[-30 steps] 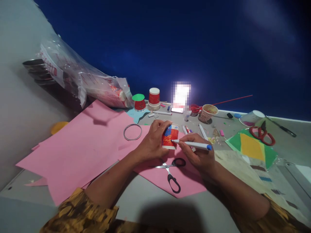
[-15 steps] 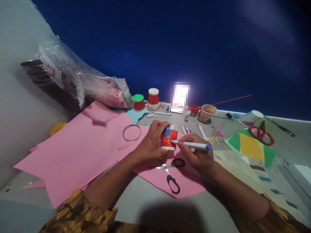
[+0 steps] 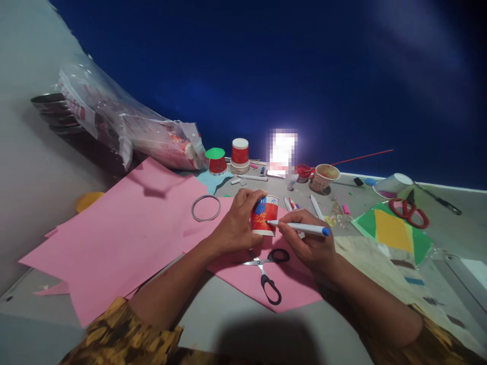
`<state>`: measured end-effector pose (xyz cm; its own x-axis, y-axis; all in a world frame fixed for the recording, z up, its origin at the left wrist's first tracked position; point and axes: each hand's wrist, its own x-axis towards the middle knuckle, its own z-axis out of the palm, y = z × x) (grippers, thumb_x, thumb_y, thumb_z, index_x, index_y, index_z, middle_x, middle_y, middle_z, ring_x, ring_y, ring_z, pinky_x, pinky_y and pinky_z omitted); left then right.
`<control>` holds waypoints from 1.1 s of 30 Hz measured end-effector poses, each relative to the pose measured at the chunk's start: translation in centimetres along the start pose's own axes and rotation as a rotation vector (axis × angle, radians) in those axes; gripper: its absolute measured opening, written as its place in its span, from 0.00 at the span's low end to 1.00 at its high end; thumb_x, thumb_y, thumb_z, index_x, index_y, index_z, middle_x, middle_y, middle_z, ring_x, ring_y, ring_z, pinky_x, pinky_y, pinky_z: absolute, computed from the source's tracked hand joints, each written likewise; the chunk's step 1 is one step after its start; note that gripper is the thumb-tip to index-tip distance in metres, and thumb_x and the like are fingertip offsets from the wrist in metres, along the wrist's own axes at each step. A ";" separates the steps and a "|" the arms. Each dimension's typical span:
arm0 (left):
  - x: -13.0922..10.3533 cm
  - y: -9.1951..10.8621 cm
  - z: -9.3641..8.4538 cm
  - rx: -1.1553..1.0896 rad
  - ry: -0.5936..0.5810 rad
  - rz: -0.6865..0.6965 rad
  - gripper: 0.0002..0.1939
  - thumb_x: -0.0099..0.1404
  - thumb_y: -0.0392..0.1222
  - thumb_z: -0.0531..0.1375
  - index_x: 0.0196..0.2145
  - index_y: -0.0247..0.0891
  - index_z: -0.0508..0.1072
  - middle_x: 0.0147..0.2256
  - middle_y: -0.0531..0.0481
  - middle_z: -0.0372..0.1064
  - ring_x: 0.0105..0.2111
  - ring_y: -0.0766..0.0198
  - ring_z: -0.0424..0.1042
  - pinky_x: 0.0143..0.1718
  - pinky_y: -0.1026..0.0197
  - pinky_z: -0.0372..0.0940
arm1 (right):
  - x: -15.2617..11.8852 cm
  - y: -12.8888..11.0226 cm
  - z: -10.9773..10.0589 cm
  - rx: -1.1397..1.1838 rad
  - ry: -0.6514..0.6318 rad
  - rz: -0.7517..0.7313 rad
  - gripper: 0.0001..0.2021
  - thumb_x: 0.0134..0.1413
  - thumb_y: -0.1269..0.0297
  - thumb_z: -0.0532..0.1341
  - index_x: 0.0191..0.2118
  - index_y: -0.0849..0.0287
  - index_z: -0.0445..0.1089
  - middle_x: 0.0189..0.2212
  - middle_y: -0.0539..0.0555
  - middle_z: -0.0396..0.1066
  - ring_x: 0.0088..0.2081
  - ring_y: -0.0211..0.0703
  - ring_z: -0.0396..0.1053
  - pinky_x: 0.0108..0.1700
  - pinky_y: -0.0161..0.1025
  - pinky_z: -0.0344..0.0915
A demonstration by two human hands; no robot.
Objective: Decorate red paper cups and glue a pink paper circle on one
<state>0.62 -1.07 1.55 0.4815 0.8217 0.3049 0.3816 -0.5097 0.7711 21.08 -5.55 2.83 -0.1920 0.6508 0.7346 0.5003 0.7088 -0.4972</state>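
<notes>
My left hand (image 3: 238,223) grips a red and white paper cup (image 3: 269,210) from its left side, thumb low and fingers near the rim. Blue colouring covers part of the cup's upper left, and yellow lettering shows on the red. A white marker pen (image 3: 304,228) with a blue end is pinched in my right hand (image 3: 310,243). Its tip meets, or nearly meets, the cup's red side. Below the cup, black-handled scissors (image 3: 271,271) lie spread on pink paper (image 3: 243,276).
Left lie large pink sheets (image 3: 129,238) and a silver ring (image 3: 206,208). Behind stand red cups (image 3: 240,152), a bright phone (image 3: 282,152) and a patterned cup (image 3: 324,178). Several markers (image 3: 316,207) lie beyond my right hand. Red-handled scissors (image 3: 409,213) rest on green and yellow sheets (image 3: 393,230).
Almost nothing differs. Both hands keep their hold on the cup and the marker pen, with only a very slight shift of the pen tip and the view.
</notes>
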 end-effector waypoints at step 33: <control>0.1 0.1 -0.4 -0.023 0.021 0.024 0.45 0.48 0.29 0.66 0.63 0.48 0.61 0.57 0.44 0.58 0.58 0.49 0.64 0.61 0.42 0.68 | -0.4 0.0 0.2 0.045 0.059 0.093 0.04 0.66 0.66 0.64 0.37 0.54 0.75 0.27 0.50 0.78 0.25 0.40 0.75 0.28 0.36 0.71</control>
<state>0.41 -0.91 1.83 0.4734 0.8145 0.3353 0.3520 -0.5238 0.7757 21.04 -5.77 2.41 -0.0961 0.6984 0.7093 0.4754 0.6582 -0.5837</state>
